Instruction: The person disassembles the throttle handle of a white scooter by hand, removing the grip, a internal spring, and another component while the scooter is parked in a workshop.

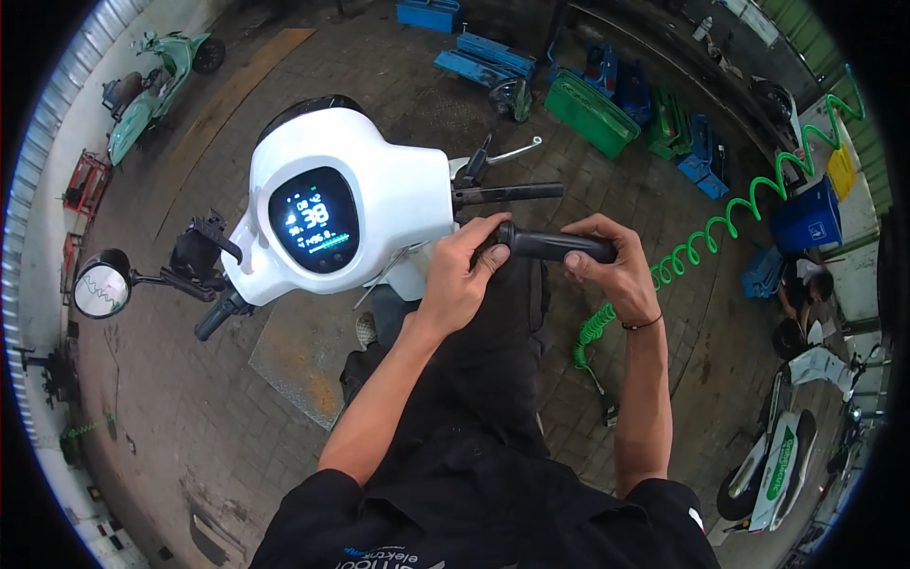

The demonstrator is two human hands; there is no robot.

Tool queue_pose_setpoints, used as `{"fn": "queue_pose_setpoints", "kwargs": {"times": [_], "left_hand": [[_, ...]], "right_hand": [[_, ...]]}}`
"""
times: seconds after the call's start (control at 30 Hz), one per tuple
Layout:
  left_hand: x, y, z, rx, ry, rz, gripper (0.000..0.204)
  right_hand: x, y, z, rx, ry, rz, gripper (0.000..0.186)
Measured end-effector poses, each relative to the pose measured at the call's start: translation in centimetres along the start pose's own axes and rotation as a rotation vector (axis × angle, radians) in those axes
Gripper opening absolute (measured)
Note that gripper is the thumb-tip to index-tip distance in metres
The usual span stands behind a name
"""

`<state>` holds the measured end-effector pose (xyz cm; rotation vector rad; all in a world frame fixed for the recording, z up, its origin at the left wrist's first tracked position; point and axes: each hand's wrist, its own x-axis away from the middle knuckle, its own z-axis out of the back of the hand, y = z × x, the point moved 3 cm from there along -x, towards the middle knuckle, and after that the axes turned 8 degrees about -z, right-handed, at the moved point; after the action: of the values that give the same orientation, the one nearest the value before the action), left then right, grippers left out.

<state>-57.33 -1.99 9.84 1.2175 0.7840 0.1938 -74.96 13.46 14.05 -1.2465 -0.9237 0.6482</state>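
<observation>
A black rubber handlebar grip (553,247) lies sideways between my hands, off the handlebar. My left hand (462,275) pinches its flanged end between thumb and fingers. Around the other end my right hand (616,266) is closed, thumb below and fingers above. Just beyond the grip, the dark bare tube of the right handlebar (517,192) sticks out from the white scooter front (393,190). A silver brake lever (517,152) projects past that tube. The scooter's round dashboard display (316,220) is lit.
A round mirror (102,283) and the left handlebar (223,313) extend to the left. Green coiled air hose (706,237) hangs on the right. Toolboxes (592,112) stand at the back. Parked scooters (156,90) stand left and right; another person (806,289) crouches at far right.
</observation>
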Motion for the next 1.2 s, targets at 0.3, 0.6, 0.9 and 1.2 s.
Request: {"fn": "queue_pose_setpoints", "kwargs": {"times": [0.3, 0.6, 0.9, 1.2], "left_hand": [[0.24, -0.57, -0.07, 0.028, -0.016, 0.032, 0.038], [0.21, 0.22, 0.21, -0.022, -0.022, -0.014, 0.037], [0.22, 0.22, 0.13, 0.0, -0.01, -0.012, 0.038], [0.2, -0.01, 0.06, 0.013, -0.018, -0.01, 0.041]], "right_hand": [[0.21, -0.73, 0.05, 0.224, 0.047, 0.143, 0.039], [0.57, -0.74, -0.17, 0.209, 0.054, 0.126, 0.039], [0.4, -0.5, -0.03, 0.22, 0.061, 0.124, 0.039], [0.33, -0.77, -0.05, 0.226, 0.063, 0.153, 0.039]]}}
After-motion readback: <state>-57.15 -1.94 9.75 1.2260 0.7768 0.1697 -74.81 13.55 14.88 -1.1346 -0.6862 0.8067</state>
